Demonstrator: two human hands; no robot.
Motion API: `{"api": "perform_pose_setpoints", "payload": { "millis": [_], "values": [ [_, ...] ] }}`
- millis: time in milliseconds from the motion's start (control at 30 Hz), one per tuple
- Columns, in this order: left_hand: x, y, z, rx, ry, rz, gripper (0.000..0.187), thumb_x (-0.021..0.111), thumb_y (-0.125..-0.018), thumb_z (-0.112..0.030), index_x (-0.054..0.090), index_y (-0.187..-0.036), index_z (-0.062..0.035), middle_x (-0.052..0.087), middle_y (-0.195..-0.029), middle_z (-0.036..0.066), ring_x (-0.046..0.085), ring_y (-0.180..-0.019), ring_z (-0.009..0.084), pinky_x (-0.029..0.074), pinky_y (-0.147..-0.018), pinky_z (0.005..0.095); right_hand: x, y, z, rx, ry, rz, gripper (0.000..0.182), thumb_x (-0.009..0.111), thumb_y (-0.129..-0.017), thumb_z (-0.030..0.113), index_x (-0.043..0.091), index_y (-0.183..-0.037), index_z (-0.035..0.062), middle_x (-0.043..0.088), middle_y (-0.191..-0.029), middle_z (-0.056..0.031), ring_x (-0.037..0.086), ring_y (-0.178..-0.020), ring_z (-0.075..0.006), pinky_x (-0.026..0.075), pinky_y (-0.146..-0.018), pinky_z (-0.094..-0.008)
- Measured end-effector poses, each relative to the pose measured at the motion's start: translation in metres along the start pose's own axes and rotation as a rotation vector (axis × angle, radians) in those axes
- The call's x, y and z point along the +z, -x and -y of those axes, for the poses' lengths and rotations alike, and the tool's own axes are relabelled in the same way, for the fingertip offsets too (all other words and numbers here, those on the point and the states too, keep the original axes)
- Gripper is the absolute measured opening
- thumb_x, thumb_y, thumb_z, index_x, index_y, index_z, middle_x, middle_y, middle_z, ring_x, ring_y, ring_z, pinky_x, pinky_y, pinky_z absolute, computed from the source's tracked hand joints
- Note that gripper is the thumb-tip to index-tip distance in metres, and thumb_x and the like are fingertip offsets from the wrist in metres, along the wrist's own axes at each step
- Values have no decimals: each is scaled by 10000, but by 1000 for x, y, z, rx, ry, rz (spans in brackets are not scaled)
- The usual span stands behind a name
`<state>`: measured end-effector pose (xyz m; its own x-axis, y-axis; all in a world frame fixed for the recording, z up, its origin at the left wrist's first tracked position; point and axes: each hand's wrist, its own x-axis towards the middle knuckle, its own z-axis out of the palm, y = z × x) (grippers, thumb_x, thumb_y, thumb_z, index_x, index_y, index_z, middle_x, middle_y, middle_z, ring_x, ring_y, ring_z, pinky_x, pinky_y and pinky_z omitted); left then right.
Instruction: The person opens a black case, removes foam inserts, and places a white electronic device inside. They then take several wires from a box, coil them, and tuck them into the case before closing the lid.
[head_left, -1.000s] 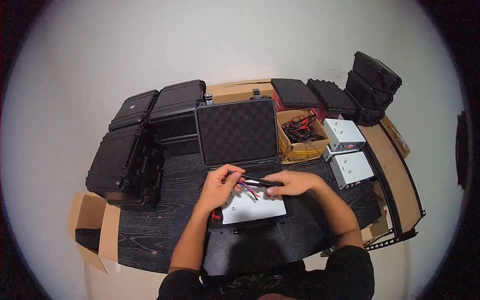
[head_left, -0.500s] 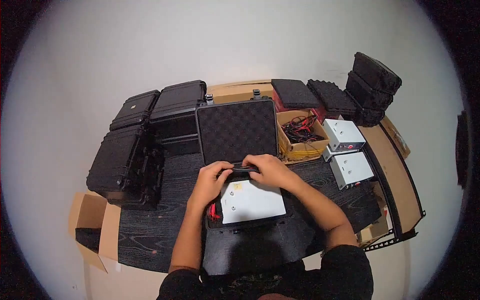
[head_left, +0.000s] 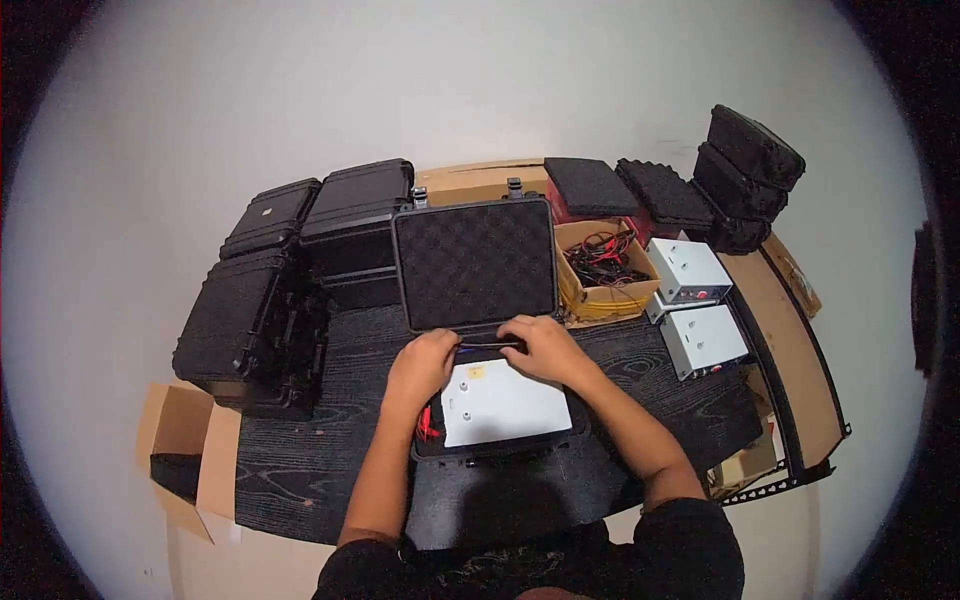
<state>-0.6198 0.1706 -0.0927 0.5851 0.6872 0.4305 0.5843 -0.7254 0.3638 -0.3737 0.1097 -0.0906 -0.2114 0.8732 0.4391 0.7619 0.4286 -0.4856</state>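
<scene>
An open black hard case (head_left: 475, 262) with egg-crate foam in its raised lid stands in front of me. In its base lies a white box-shaped device (head_left: 508, 402) with a small yellow label and two metal fittings. Red clips (head_left: 428, 425) sit at its left side. My left hand (head_left: 425, 362) and my right hand (head_left: 542, 348) are above the back edge of the device, by the hinge. Both are closed on a dark cable (head_left: 488, 346) stretched between them. The fingertips are partly hidden.
Black cases (head_left: 235, 320) are stacked on the left. An open carton (head_left: 610, 290) of red and black leads stands right of the lid, beside white devices (head_left: 703, 340). More black cases (head_left: 745, 180) rise at the far right. Another carton (head_left: 180, 440) is at the table's left edge.
Both hands have turned and lowered slightly toward the back of the case base. The cable between them now looks thinner and lies lower, near the hinge.
</scene>
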Motion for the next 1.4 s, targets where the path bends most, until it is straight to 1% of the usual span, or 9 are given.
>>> {"api": "perform_pose_setpoints", "payload": {
  "millis": [100,467,667,867,1033,1133,1233,1267,1400],
  "values": [
    [-3,2,2,61,48,-52,235,604,-901,-55,704,-1112,-32,713,-1131,174,685,-1044,381,559,-888,475,-11,9,-6,124,-55,-11,193,699,-872,185,656,-968,24,705,-951,-166,683,-950,-369,545,-838,-458],
    [-3,4,4,-23,-51,-33,200,645,-842,-49,767,-999,-32,753,-1040,153,719,-973,364,572,-895,456,-22,22,-20,44,46,-77,167,743,-876,136,688,-974,13,669,-1007,-159,670,-952,-375,543,-840,-448],
    [-23,4,8,-65,49,115,252,641,-908,-125,776,-1104,-41,749,-1136,167,734,-983,351,578,-898,419,-9,22,-39,13,154,-87,117,712,-883,136,717,-906,22,671,-1002,-142,661,-922,-338,541,-842,-450],
    [6,2,33,-239,520,64,436,477,-1073,-313,720,-1176,34,744,-1152,208,729,-1034,341,547,-928,410,-6,21,-27,-7,301,-44,98,696,-849,117,753,-836,39,640,-942,-119,618,-915,-313,528,-837,-431],
    [21,3,21,-294,475,34,559,308,-1118,-373,629,-1320,37,679,-1277,224,599,-1229,360,426,-1082,423,-11,23,-32,-11,222,-12,121,686,-849,133,759,-835,37,644,-941,-118,618,-943,-321,527,-860,-436],
    [19,7,28,-208,366,90,526,305,-1116,-346,578,-1384,14,593,-1380,228,490,-1326,356,343,-1149,432,-21,18,-34,33,80,35,154,707,-853,153,752,-938,34,665,-1082,-143,623,-1064,-348,519,-936,-435],
    [21,15,26,-21,161,105,504,305,-1114,-315,569,-1380,21,566,-1389,222,487,-1318,371,346,-1148,448,-25,2,-48,-83,52,-318,256,729,-856,158,717,-1085,45,624,-1267,-183,584,-1219,-377,489,-1026,-447],
    [20,21,14,-5,85,84,508,296,-1118,-320,563,-1385,20,555,-1391,223,482,-1316,375,341,-1152,453,-29,-6,-55,-48,-11,-366,402,746,-845,139,664,-1232,71,554,-1387,-210,524,-1318,-404,434,-1103,-471],
    [29,24,22,11,96,56,572,259,-1119,-390,559,-1393,12,538,-1420,207,471,-1347,352,321,-1167,443,-44,-38,-73,134,-263,-465,712,742,-902,156,400,-1522,80,486,-1515,-198,472,-1403,-353,385,-1154,-423]
  ]
}}
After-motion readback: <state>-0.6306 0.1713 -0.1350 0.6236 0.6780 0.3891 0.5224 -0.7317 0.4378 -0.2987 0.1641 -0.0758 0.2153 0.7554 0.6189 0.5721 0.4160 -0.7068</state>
